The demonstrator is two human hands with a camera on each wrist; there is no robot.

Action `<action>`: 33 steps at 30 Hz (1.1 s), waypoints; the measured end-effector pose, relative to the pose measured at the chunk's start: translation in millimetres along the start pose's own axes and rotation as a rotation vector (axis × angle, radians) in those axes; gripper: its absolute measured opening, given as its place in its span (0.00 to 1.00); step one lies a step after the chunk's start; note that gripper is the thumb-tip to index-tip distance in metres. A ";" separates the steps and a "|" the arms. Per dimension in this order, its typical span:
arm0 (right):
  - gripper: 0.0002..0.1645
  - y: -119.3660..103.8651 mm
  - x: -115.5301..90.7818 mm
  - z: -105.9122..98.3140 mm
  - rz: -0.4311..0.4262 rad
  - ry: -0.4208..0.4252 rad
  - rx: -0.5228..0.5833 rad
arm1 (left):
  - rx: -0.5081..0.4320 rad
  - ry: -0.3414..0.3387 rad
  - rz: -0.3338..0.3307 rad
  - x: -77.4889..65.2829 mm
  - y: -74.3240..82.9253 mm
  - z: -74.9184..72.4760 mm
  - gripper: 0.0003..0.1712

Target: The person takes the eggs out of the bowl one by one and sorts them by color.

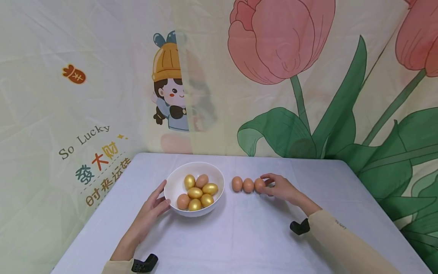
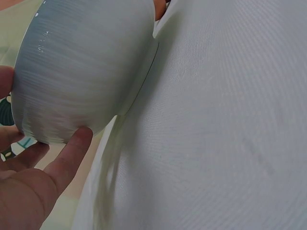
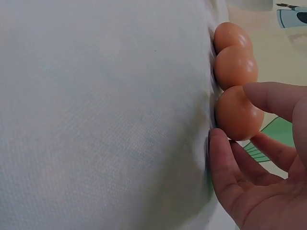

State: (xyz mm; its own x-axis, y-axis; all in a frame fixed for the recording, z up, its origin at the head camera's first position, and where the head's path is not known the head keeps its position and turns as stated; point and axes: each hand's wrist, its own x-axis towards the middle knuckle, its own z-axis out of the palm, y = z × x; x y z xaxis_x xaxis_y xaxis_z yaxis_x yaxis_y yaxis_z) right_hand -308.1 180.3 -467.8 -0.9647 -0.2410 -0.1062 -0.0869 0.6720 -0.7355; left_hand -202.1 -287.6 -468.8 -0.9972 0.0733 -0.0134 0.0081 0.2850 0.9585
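Observation:
A white bowl (image 1: 171, 190) on the table holds several gold eggs (image 1: 195, 193) and two brown eggs (image 1: 202, 181). My left hand (image 1: 149, 211) rests against the bowl's left side, its fingers spread along the outer wall, as the left wrist view also shows at the bowl's surface (image 2: 86, 72). To the right of the bowl, three brown eggs stand in a row. My right hand (image 1: 281, 189) pinches the rightmost brown egg (image 3: 238, 114), thumb on one side and fingers on the other. The middle egg (image 1: 248, 185) and the left egg (image 1: 237, 184) are untouched.
A white cloth covers the table (image 1: 232, 243). Behind it hangs a printed backdrop (image 1: 212, 95) with tulips, a cartoon figure and lettering. Black straps (image 1: 145, 263) are on both wrists.

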 end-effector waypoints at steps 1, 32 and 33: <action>0.40 -0.4 -0.4 -0.4 0.001 -0.004 0.004 | 0.001 0.000 0.000 0.0 0.0 0.0 0.42; 0.35 -85.5 -30.4 -17.7 -0.208 0.012 0.014 | 0.002 -0.001 -0.005 -0.5 1.3 0.6 0.42; 0.35 -89.7 -30.8 -15.6 -0.215 0.009 0.018 | 0.003 -0.001 -0.004 -0.6 1.2 0.7 0.42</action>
State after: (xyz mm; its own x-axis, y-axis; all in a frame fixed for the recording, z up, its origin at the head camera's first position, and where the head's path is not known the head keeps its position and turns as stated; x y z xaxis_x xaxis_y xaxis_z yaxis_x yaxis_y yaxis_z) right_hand -274.5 138.4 -388.1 -0.9267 -0.3710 0.0605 -0.2866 0.5933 -0.7522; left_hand -201.5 -286.7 -467.9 -0.9972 0.0730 -0.0176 0.0042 0.2880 0.9576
